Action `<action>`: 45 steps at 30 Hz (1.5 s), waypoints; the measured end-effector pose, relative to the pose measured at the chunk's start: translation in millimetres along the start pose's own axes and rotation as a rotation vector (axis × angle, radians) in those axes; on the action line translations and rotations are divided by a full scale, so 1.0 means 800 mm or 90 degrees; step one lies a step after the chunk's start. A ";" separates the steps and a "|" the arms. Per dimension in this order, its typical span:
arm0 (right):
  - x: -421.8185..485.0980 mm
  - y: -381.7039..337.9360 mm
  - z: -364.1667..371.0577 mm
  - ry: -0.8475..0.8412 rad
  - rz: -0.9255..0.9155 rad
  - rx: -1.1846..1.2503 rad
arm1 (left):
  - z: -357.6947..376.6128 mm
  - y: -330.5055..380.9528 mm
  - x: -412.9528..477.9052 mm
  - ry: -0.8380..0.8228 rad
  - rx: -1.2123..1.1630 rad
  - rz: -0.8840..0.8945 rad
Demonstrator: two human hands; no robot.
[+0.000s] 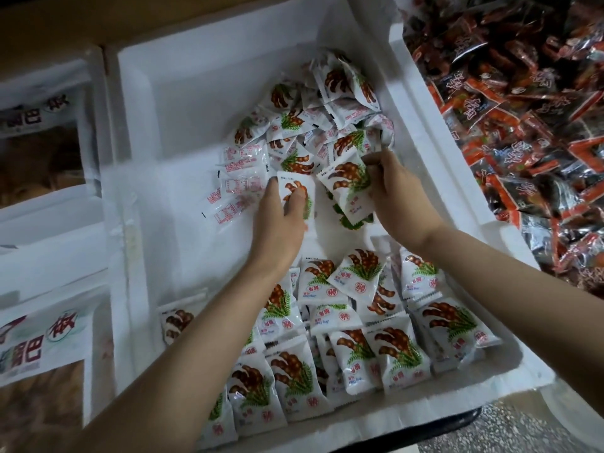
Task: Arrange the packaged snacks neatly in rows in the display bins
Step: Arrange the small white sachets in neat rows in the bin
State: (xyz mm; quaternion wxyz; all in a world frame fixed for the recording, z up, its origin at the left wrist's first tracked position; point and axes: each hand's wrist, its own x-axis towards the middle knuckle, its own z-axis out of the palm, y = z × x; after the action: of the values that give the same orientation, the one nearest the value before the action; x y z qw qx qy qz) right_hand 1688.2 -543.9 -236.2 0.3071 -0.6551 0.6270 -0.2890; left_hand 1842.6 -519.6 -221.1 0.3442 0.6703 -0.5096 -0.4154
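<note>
The fingers (295,199) of the left hand (281,223) pinched one white pod-printed packet (302,181), and the right hand (402,197) pinched a second packet (346,191) just beside it, both over the middle of the white foam bin (425,135). By the bin's near wall the standing rows (343,338) leaned loosely; I judged that a forearm brushing them could topple several. The slick film might slip from so light a pinch. At the bin's far right, the loose heap (330,106) could slide when drawn from. Counted: two hands, one packet each; roughly two dozen in the near rows, too overlapped for an exact figure; about six face-down packets (238,184) left of the heap; the heap itself uncountable.
</note>
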 end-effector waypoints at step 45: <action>-0.109 0.052 -0.057 -0.078 -0.263 -0.687 | 0.032 0.005 -0.095 -0.143 -0.108 -0.060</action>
State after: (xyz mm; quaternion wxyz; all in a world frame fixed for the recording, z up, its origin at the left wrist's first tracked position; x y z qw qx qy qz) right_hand 1622.6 -459.4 -238.5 -0.0974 -0.8433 0.5255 0.0560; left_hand 1807.9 -447.5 -212.6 0.3204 0.6111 -0.4761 -0.5452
